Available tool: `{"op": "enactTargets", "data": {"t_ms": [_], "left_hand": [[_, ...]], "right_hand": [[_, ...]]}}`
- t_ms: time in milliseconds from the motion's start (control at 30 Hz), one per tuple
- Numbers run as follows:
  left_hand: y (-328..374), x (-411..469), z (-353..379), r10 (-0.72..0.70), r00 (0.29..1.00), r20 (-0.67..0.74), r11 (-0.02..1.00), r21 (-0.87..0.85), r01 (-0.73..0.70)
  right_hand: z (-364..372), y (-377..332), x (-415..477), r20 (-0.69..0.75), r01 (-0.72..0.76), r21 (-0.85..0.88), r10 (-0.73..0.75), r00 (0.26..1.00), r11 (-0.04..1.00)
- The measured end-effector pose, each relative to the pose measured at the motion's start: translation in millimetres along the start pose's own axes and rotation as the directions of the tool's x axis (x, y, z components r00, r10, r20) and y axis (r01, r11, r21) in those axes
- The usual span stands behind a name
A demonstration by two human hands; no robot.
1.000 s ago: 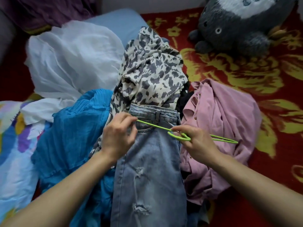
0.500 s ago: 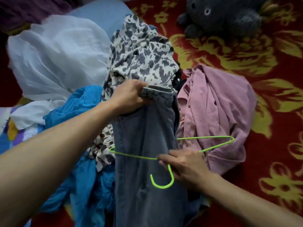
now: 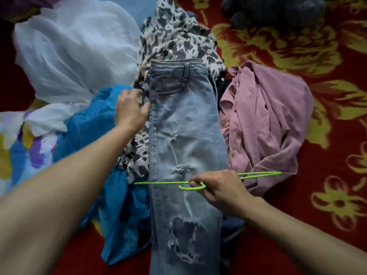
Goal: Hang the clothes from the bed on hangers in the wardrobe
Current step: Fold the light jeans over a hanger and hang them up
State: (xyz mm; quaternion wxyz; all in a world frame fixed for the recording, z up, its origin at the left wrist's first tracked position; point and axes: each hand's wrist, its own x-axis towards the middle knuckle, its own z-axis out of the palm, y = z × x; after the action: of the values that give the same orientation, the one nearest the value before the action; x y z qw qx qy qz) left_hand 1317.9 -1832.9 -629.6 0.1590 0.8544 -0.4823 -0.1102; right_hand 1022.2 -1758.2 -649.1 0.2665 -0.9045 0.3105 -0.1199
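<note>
Light blue ripped jeans (image 3: pixel 184 120) lie flat, folded lengthwise, on top of the clothes pile on the bed, waistband away from me. A thin green hanger (image 3: pixel 158 183) lies across them at knee height. My right hand (image 3: pixel 222 187) grips the hanger at the base of its hook. My left hand (image 3: pixel 131 110) rests with relaxed fingers at the jeans' left edge near the hip, over the animal-print garment (image 3: pixel 174 36). The hanger's right end reaches over a pink shirt (image 3: pixel 264 120).
A white sheer garment (image 3: pixel 75 48) and a blue garment (image 3: pixel 89 128) lie to the left of the jeans, with a floral fabric (image 3: pixel 17 147) at the far left. A grey plush toy (image 3: pixel 278 10) sits at the top right on the red and yellow bedspread (image 3: pixel 327 195).
My left hand let go of the raised waistband, and the jeans now lie flat. My right hand slid the hanger from the waistband down to knee height.
</note>
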Motion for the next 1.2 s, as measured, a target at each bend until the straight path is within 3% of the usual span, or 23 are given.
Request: {"op": "enactTargets", "data": {"t_ms": [100, 233, 300, 400, 567, 633, 700, 900, 1033, 1200], "left_hand": [[-57, -60, -8, -0.228, 0.974, -0.012, 0.969, -0.103, 0.226], [-100, -149, 4, -0.423, 0.855, 0.301, 0.836, -0.234, 0.496], [-108, -186, 7, -0.489, 0.789, 0.372, 0.722, -0.335, 0.606], [-101, -216, -4, -0.562, 0.745, 0.360, 0.570, -0.484, 0.664], [-63, -231, -56, -0.544, 0.712, 0.445, 0.164, -0.775, 0.610], [-45, -241, -77, -0.461, 0.741, 0.489, 0.117, -0.794, 0.596], [-20, -250, -102, -0.397, 0.790, 0.467, 0.185, -0.802, 0.568], [38, -264, -183, -0.261, 0.944, 0.202, 0.483, -0.819, 0.309], [67, -303, -255, -0.238, 0.971, 0.038, 0.587, -0.790, 0.175], [95, -391, -329, -0.279, 0.951, -0.132, 0.661, -0.745, 0.090]], "right_hand": [[-11, -27, 7, 0.037, 0.000, -0.007, 0.000, 0.999, 1.000], [-4, -58, 7, 0.257, -0.225, 0.118, 0.189, 0.948, 0.967], [-11, -73, 9, 0.301, -0.319, 0.166, 0.260, 0.917, 0.933], [-39, -95, 16, 0.268, -0.266, 0.124, 0.226, 0.937, 0.956], [-117, -134, 35, 0.182, -0.107, 0.056, 0.095, 0.979, 0.993], [-158, -153, 47, 0.156, -0.091, 0.087, 0.077, 0.985, 0.992], [-199, -171, 60, 0.111, -0.053, 0.168, 0.034, 0.993, 0.984], [-308, -234, 58, 0.002, 0.080, 0.289, -0.085, 0.996, 0.954], [-373, -282, 20, -0.013, 0.192, 0.339, -0.200, 0.980, 0.921], [-435, -352, -37, 0.019, 0.315, 0.419, -0.354, 0.935, 0.852]]}}
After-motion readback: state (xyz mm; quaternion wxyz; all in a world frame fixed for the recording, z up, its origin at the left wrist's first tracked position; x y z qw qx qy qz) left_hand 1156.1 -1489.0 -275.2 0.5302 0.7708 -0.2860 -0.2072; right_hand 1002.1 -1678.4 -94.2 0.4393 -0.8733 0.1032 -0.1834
